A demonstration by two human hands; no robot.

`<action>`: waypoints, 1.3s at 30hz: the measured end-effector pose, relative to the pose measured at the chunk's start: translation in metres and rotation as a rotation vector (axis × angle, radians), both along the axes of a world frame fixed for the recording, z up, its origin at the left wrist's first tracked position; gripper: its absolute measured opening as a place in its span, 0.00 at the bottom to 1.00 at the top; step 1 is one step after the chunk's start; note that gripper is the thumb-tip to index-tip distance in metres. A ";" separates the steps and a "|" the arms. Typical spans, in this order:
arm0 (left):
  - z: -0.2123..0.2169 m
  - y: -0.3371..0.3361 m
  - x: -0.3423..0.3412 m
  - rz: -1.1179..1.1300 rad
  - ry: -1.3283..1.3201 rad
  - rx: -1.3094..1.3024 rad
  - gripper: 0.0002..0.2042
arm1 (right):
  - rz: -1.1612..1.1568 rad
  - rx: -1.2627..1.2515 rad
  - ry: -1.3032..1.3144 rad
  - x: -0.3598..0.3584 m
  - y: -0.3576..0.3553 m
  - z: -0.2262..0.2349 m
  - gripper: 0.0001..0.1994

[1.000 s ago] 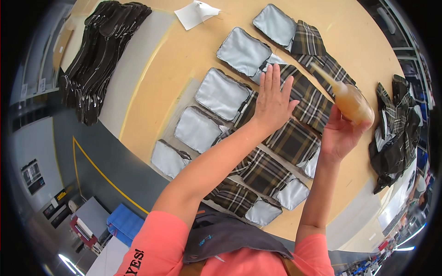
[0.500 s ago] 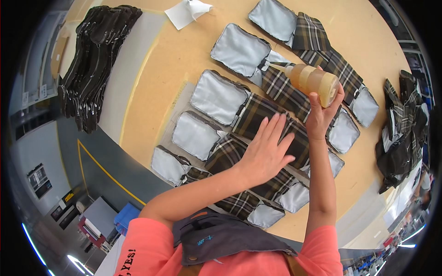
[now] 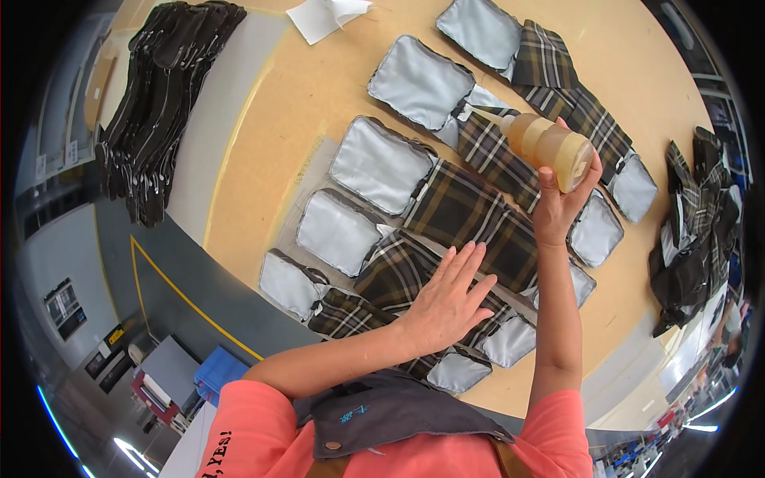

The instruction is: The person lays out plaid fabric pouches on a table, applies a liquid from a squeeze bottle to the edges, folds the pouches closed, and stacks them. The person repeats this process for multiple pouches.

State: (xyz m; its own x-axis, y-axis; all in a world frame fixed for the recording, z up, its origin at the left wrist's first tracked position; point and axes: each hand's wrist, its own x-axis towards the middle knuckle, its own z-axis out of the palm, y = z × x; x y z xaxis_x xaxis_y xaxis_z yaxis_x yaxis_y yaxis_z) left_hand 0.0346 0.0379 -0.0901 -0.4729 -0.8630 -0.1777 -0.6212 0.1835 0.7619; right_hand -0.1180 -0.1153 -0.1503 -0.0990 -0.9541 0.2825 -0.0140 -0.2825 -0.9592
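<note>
My right hand (image 3: 558, 207) is wrapped round a clear squeeze bottle (image 3: 550, 147) of amber liquid banded with tape. The bottle lies tilted in the air, its thin nozzle pointing left toward a grey-white lined panel (image 3: 422, 84) with dark edges. Below it, my left hand (image 3: 448, 304) rests flat with fingers stretched, over the lower plaid pieces; it holds nothing. Several brown-and-black plaid fabric pieces (image 3: 454, 209) lie in slanting rows, each joined to pale lined ends such as this panel (image 3: 374, 167). Cloth under my left palm is hidden.
A stack of dark fabric pieces (image 3: 163, 103) hangs over the table's left edge. Crumpled white paper (image 3: 323, 17) lies at the far side of the tan table (image 3: 263, 151). More plaid pieces (image 3: 693, 231) are heaped at the right edge. A blue bin (image 3: 219, 374) stands lower left.
My left hand has slid toward me and slightly left, uncovering more of the middle plaid piece. My right hand and the bottle have shifted slightly right, the nozzle still pointing left.
</note>
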 end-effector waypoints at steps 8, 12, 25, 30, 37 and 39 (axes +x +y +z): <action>-0.003 0.004 -0.002 -0.011 -0.003 0.010 0.25 | 0.014 0.022 0.051 -0.005 0.012 -0.003 0.37; -0.003 -0.001 -0.007 -0.017 0.004 -0.011 0.25 | 0.024 0.408 -0.763 -0.005 0.008 0.010 0.30; -0.053 -0.254 -0.055 0.384 -0.018 -0.575 0.38 | 0.147 0.145 -1.520 -0.113 -0.033 0.065 0.29; -0.081 -0.296 -0.063 0.183 -0.294 -0.748 0.30 | 0.092 0.123 -1.436 -0.126 -0.020 0.057 0.33; -0.105 -0.315 -0.071 0.087 -0.430 -0.808 0.09 | 0.027 0.103 -1.374 -0.139 -0.009 0.050 0.31; -0.106 -0.318 -0.069 0.100 -0.406 -0.783 0.06 | 0.029 0.107 -1.385 -0.138 -0.006 0.052 0.29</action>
State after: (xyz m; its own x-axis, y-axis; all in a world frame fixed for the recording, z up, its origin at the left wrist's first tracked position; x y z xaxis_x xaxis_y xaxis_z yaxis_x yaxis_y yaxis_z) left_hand -0.0343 -0.2803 -0.1959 -0.4177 -0.8412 0.3435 -0.8571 0.4902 0.1582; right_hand -0.2558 -0.1216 -0.0980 -0.2152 -0.9712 -0.1023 0.9602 -0.1913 -0.2033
